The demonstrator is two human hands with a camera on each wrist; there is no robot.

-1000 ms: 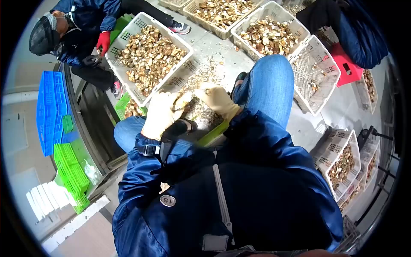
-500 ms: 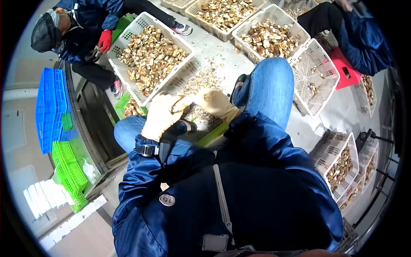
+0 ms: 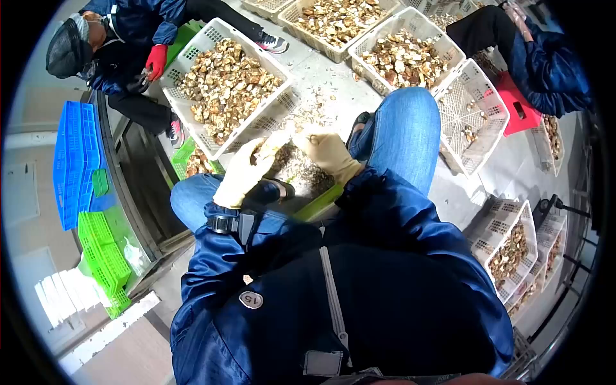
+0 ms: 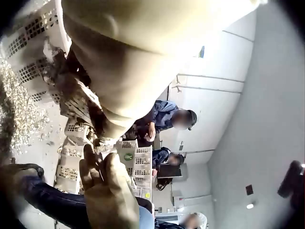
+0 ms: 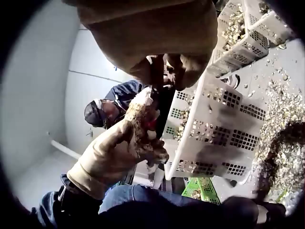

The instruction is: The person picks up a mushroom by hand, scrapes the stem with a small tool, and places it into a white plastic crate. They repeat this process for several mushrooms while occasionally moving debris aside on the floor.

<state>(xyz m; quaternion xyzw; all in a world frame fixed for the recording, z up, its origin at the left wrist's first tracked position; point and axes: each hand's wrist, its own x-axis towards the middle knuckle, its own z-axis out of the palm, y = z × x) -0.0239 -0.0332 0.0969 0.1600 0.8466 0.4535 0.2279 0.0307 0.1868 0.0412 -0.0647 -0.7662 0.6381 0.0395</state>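
Note:
In the head view my gloved left hand (image 3: 244, 176) grips a lumpy brown-and-white mushroom (image 3: 273, 146) between my knees. The right wrist view shows that mushroom (image 5: 139, 121), pale at one end, with dark ragged lobes, held by thumb and fingers. My gloved right hand (image 3: 328, 155) is close beside it, fingers curled. In the left wrist view the right hand (image 4: 109, 186) pinches a small thin pale object (image 4: 101, 150); I cannot tell what it is. The mushroom's ragged underside (image 4: 81, 98) shows below the left glove.
A white crate (image 3: 285, 90) heaped with mushrooms stands just ahead, with more filled crates behind. To my right is a crate (image 3: 471, 160) with a few pieces. Pale scraps (image 3: 308, 176) litter the floor between my feet. A person with a red glove (image 3: 156, 62) sits ahead left.
My hands came together at the mushroom, then drew slightly apart. The left hand has turned, and more of the mushroom shows. The person at the far right has shifted an arm.

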